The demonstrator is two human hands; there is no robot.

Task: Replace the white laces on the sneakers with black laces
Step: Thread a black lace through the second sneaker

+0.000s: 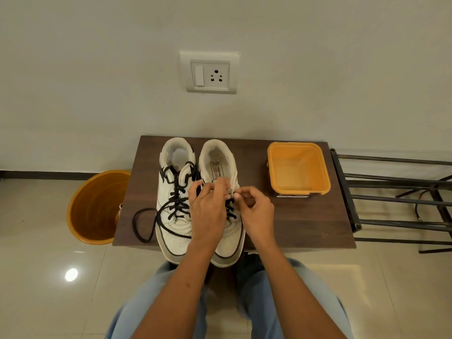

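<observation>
Both hands over right sneaker [226, 241]: left hand [208, 211] & right hand [256, 211] grips pinching black lace [230, 209].

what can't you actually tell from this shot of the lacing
Head view only:
- Upper eyelets of the right sneaker: covered by the left hand and right hand, so how far its black lace runs is hidden.
- What the fingers pinch: too small to tell.
- Insole label: too small to read.
- Orange bucket: partly behind the table.

Matt wood-grain table [305, 216], glossy orange plastic tub [299, 167], glossy floor tiles [49, 277]
</observation>
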